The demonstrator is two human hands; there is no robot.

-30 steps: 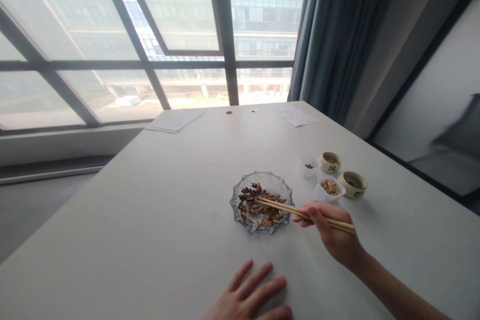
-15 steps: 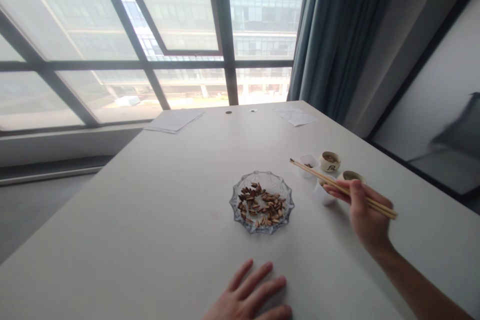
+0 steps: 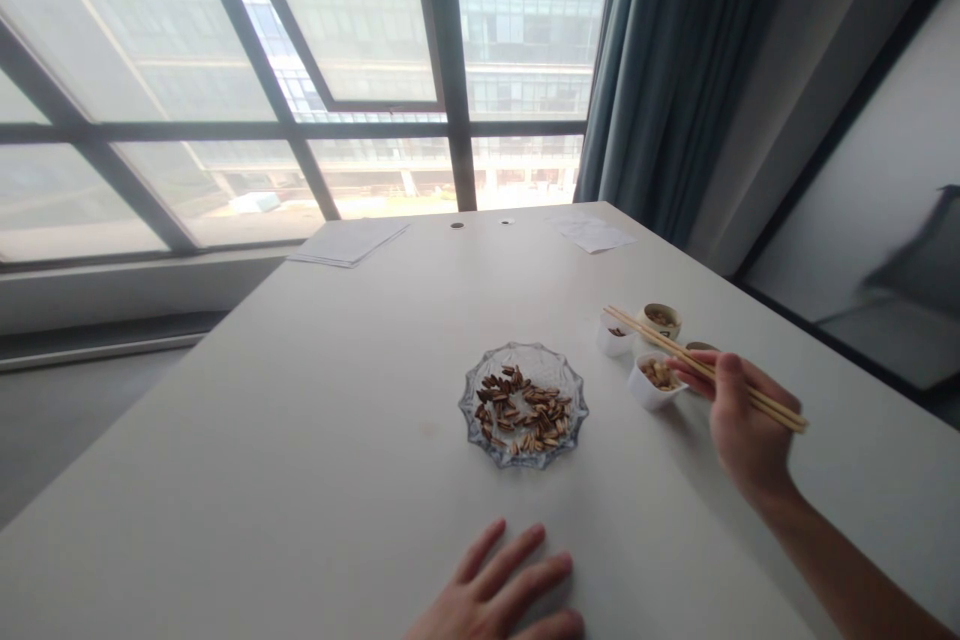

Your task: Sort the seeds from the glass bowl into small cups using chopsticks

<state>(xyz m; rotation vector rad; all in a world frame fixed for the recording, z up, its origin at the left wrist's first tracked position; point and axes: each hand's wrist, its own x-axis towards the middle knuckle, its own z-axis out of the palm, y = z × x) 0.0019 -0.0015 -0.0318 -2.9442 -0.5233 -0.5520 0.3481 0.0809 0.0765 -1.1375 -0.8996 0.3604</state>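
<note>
My right hand (image 3: 754, 425) is closed round a pair of chopsticks (image 3: 709, 368), whose tips point left over the small cups. Beneath the tips is a small white cup (image 3: 616, 338) with a few dark bits in it. Nearer to me, another white cup (image 3: 651, 388) holds pale brown pieces. Behind them stands a cream ceramic cup (image 3: 660, 321) with brown contents; a second ceramic cup (image 3: 702, 348) is mostly hidden by my hand. A scalloped glass dish (image 3: 525, 460) holds many brown striped seeds (image 3: 536, 410). My left hand (image 3: 502, 590) lies on the table with fingers spread, in front of the dish.
The white table (image 3: 315, 440) reaches to the window. Papers (image 3: 349, 242) lie at its far left and a thin sheet (image 3: 596, 234) at its far right. Two small round fittings sit near the back edge. A dark curtain (image 3: 660, 70) hangs at the right.
My right hand and the chopsticks have shifted right, from the gap by the dish to over the cups. The nearer white cup's contents now show. My left hand has stayed put.
</note>
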